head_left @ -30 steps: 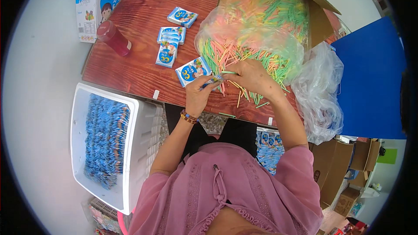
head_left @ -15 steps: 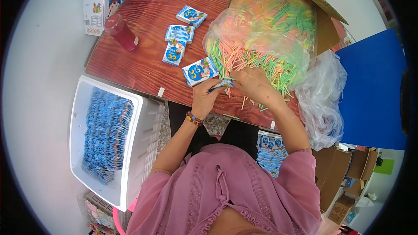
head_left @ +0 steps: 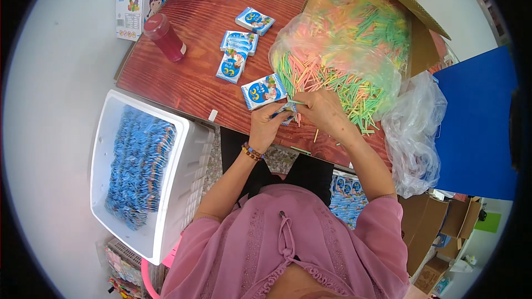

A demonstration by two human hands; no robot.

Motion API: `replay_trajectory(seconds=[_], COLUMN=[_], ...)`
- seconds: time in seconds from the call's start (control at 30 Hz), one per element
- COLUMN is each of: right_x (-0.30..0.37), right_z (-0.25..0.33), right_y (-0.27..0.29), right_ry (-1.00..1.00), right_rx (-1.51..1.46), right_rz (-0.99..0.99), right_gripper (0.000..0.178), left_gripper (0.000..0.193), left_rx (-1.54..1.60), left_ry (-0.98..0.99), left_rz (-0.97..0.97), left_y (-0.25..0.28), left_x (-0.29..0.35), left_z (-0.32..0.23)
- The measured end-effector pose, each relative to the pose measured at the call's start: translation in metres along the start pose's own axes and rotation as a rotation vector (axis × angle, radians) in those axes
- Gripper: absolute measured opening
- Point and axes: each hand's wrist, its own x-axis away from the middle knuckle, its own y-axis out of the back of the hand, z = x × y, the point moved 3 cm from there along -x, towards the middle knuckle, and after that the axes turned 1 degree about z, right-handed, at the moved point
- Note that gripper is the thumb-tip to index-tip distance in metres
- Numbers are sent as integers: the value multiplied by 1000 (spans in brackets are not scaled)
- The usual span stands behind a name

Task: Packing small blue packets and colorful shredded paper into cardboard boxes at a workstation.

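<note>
Left hand: pinches a small blue-and-white packet above the table, near its edge;
Right hand: grips a green stick at the packet; whether inside, one cannot tell;
Loose sticks: heaped beside a clear bag

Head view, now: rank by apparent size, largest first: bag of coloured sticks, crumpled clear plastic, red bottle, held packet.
1. bag of coloured sticks
2. crumpled clear plastic
3. red bottle
4. held packet, partly hidden by fingers; ranked by its visible part
</note>
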Motion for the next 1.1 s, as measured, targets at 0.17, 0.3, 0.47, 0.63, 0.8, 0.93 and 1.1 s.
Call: replay_trajectory(seconds=[0.17,0.3,0.47,0.63,0.8,0.93,1.1], right_x=[-1,-1,-2,-3,6,36,54], right_z=[4,1,1,-5,-39,-112,-117], right_y=[-3,-10,-18,-11,17,-8,-27], right_ry=[52,88,60,19,-292,-342,-408], right_rx=[23,-52,-150,-303,-624,-88,107], right_rz=[-22,-96,-94,-211,-361,-170,-65], right_gripper=[10,10,13,13,15,24,21], left_gripper=[21,21,21,17,13,12,23], left_rx=[49,-4,117,204,147,158,-231], left_ry=[43,24,65,108,73,73,70], left_rz=[-34,-42,-72,-46,-316,-454,-363], left_y=[4,8,6,9,48,99,147], left_x=[3,3,6,5,2,-43,-89], left_z=[0,3,4,-5,3,6,52])
